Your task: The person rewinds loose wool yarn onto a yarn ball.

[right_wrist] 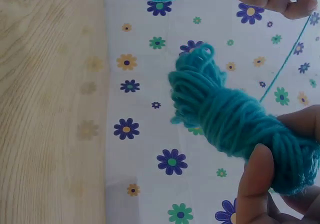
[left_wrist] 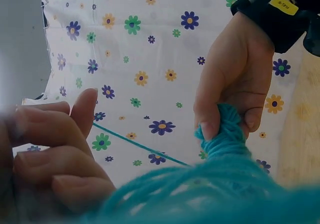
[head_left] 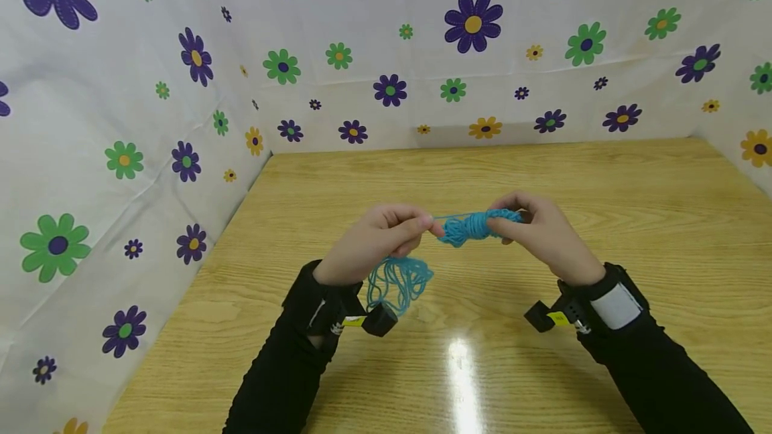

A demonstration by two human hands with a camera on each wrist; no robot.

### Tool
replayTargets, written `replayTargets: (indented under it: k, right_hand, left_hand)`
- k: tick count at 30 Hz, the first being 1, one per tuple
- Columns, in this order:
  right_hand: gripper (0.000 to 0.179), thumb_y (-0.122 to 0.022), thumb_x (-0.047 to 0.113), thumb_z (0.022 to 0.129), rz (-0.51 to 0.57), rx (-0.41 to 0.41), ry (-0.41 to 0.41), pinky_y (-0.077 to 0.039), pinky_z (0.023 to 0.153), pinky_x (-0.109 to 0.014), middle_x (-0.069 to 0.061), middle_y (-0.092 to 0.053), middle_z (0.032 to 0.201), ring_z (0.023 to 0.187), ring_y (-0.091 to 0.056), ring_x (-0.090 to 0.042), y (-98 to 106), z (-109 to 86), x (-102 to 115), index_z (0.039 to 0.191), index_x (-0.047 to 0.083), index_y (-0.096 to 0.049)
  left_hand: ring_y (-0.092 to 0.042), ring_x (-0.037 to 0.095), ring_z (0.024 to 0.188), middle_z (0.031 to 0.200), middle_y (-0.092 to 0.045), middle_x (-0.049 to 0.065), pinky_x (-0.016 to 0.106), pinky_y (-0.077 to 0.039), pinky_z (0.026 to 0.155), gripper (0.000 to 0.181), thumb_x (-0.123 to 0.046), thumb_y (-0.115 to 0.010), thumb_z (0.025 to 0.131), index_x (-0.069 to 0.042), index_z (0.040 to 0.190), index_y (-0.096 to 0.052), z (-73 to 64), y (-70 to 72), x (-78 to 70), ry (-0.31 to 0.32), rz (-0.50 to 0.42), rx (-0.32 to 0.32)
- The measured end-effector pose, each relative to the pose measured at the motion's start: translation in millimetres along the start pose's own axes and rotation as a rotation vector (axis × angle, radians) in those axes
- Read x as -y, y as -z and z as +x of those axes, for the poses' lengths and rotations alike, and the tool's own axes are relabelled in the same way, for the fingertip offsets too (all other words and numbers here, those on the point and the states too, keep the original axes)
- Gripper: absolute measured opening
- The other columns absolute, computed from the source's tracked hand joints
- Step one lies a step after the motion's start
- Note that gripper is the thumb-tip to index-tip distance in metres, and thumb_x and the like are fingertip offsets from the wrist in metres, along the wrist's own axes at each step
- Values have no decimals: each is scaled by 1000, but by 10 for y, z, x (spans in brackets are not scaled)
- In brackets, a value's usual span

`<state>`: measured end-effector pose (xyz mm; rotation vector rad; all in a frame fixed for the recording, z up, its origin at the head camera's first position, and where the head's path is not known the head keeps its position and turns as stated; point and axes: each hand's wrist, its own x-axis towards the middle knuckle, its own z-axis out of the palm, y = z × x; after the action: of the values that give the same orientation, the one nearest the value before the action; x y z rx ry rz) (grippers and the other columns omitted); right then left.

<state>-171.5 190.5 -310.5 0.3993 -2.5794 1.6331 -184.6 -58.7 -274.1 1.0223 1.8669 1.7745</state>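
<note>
A small skein of turquoise yarn (head_left: 476, 226), wrapped round its middle, is held up over the table by my right hand (head_left: 537, 230). Thumb and fingers grip it at its right end, as the right wrist view shows on the skein (right_wrist: 230, 119). My left hand (head_left: 386, 236) pinches a single taut strand (right_wrist: 285, 64) that runs across to the skein. Below the left hand hangs a loose bundle of yarn loops (head_left: 401, 280); in the left wrist view these loops (left_wrist: 200, 194) blur large in front of the camera.
A wooden table (head_left: 338, 179) lies beneath both hands. White cloth with printed flowers (head_left: 362, 19) stands along its back and sides. Each wrist wears a black strap with a small camera (head_left: 380, 319).
</note>
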Motion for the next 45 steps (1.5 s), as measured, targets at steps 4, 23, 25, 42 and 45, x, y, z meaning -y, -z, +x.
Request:
replayTargets:
  k: [4,23,25,42,45]
  right_hand:
    - [30,-58,19,92,45,-104,21,-51,71,-28,-14,-54,96,74,-59,-21,-41,16,-31,108,-6,-53]
    - [10,-57,3,91,983,-389,169,-53,72,-22,-11,-47,92,77,-57,-15,71,66,-10,97,-2,-52]
    - [9,-56,2,91,1089,-379,173,-53,71,-22,-11,-45,93,78,-56,-17,94,61,0,96,-2,-50]
    - [14,-48,-1,95,1530,-246,185,-55,66,-26,-14,-55,84,73,-57,-22,224,27,52,84,-6,-57]
    - [12,-52,1,93,1519,-251,174,-54,66,-25,-13,-55,85,73,-57,-22,228,23,61,84,-6,-57]
  left_hand:
    - [-30,13,49,56,-36,0,24,-25,50,27,-7,-39,100,9,106,-61,-5,-63,-7,-13,72,16]
    - [-41,30,56,60,-43,5,28,-34,56,28,-12,-37,102,-2,114,-60,61,-173,97,42,265,107]
    - [-41,26,56,60,-43,4,28,-35,56,28,-12,-37,102,-2,114,-60,82,-153,137,61,269,113]
    - [-35,15,55,63,-41,3,27,-31,55,29,-14,-34,103,1,105,-59,197,102,373,198,220,99]
    - [-34,14,55,64,-41,3,25,-29,53,28,-14,-35,103,2,103,-58,215,170,423,219,191,85]
